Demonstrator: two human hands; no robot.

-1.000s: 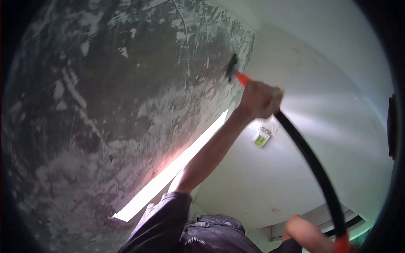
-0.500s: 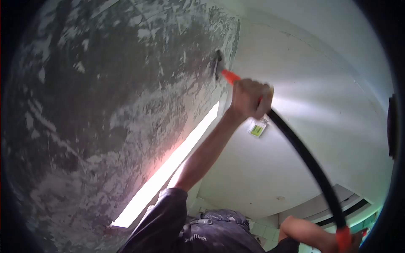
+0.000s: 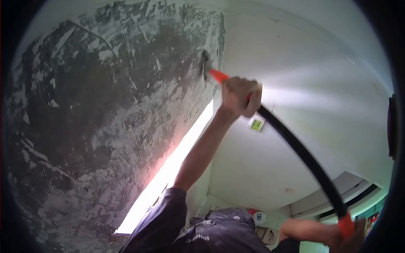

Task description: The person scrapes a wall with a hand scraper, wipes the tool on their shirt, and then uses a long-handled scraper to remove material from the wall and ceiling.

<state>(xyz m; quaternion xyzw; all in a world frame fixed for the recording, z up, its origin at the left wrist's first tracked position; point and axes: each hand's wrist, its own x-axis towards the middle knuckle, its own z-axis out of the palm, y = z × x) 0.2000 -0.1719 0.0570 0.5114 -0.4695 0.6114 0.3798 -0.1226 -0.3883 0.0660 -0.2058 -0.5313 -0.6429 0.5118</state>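
Note:
A long-handled scraper point(image 3: 301, 147) with a black shaft and orange grips slants across the head view. My left hand point(image 3: 240, 96) is wrapped round its upper grip, just below the head. Low at the right edge, my right hand point(image 3: 353, 237) is closed round the orange lower end, its fingers partly hidden. The scraper's thin, slightly blurred blade point(image 3: 204, 66) lies against a patchy grey surface point(image 3: 126, 101), near where that meets a smooth pale one. Torn white flakes and streaks cover much of the grey area.
A bright window-like strip point(image 3: 168, 168) runs along the grey surface's edge, behind my left arm. On the smooth pale surface point(image 3: 261, 168) sits a small white and yellow-green label point(image 3: 256, 124). A curved recess point(image 3: 337, 194) shows at lower right, and a dark object point(image 3: 392, 126) stands at the right edge.
The view has shifted slightly, so the scraper head and my left hand appear a little farther left. Both hands keep their hold on the scraper.

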